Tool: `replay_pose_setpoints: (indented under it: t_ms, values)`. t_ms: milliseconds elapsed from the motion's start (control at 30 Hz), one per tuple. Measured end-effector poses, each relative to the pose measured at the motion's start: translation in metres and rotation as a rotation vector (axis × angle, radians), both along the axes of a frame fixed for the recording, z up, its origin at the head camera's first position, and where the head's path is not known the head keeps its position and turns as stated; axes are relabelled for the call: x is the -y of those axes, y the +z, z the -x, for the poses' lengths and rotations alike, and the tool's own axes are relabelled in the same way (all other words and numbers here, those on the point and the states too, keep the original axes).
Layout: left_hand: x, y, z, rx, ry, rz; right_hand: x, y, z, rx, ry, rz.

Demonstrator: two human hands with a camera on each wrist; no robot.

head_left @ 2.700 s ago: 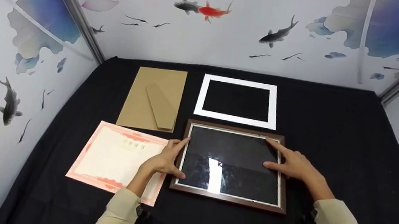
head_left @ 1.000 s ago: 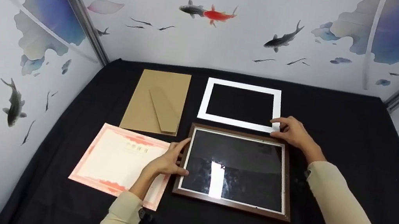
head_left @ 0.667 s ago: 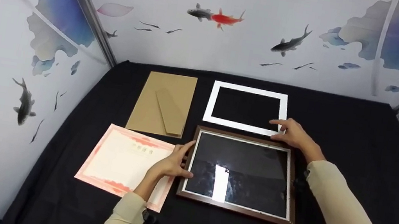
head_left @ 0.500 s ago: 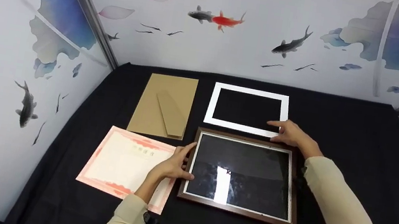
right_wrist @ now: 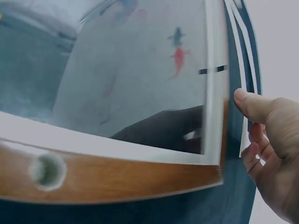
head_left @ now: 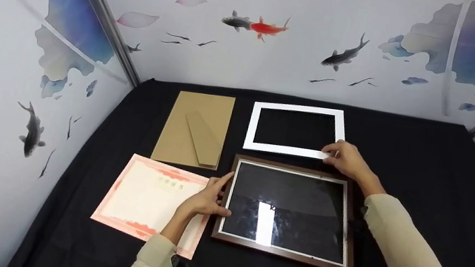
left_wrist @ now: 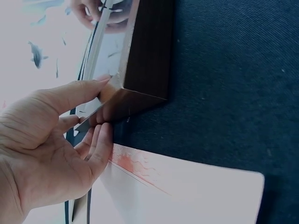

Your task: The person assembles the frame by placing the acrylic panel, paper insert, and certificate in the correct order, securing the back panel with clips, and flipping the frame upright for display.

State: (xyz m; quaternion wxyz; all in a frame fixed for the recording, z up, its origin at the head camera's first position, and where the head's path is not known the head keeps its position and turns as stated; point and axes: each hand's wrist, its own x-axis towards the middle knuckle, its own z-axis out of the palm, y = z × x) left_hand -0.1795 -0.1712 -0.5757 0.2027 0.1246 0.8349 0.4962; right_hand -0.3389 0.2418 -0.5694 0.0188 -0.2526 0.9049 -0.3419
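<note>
A brown wooden picture frame (head_left: 285,254) lies back up with a shiny glass or clear pane inside its silver-white inner rim. On its left side my left hand (head_left: 204,198) holds the edge. The left wrist view shows that thumb (left_wrist: 88,91) on top of the rim and the fingers against the side wall. Behind the frame, a white mat (head_left: 284,150) with a rectangular opening is pinched at its near right corner by my right hand (head_left: 347,159). Its right side stands a little raised. In the right wrist view the mat (right_wrist: 238,51) shows as thin white strips beside the thumb.
A pink-bordered certificate (head_left: 142,204) lies partly beneath my left wrist and hand. Behind it rests a brown backing board (head_left: 177,129) with a stand leg (head_left: 203,140). Black cloth (head_left: 421,165) covers the table. White printed panels (head_left: 288,75) rise at the back and sides.
My right hand has left the picture frame's right edge for the mat's corner, and its fingers have closed there. The mat's right side has come up slightly. My left hand keeps its place.
</note>
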Motion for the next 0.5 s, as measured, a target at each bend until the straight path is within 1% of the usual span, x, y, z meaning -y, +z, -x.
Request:
replay_pose_setpoints:
  t_ms: [67,133,233,333,500]
  values:
    - [0.0,0.001,0.0,0.001,0.003,0.017,-0.005,0.003,-0.009,-0.012,-0.016,0.031]
    - [-0.001,0.001,0.001,-0.023,0.006,0.048,-0.01,0.007,-0.019,-0.036,-0.029,0.047]
    - [-0.003,0.001,0.005,-0.102,0.017,0.083,-0.016,0.014,-0.035,-0.085,-0.046,0.074]
    - [-0.006,0.001,0.008,-0.181,0.038,0.107,-0.021,0.02,-0.054,-0.135,-0.045,0.094]
    - [-0.006,0.0,0.005,-0.168,0.104,0.056,-0.027,0.024,-0.083,-0.178,-0.02,0.121]
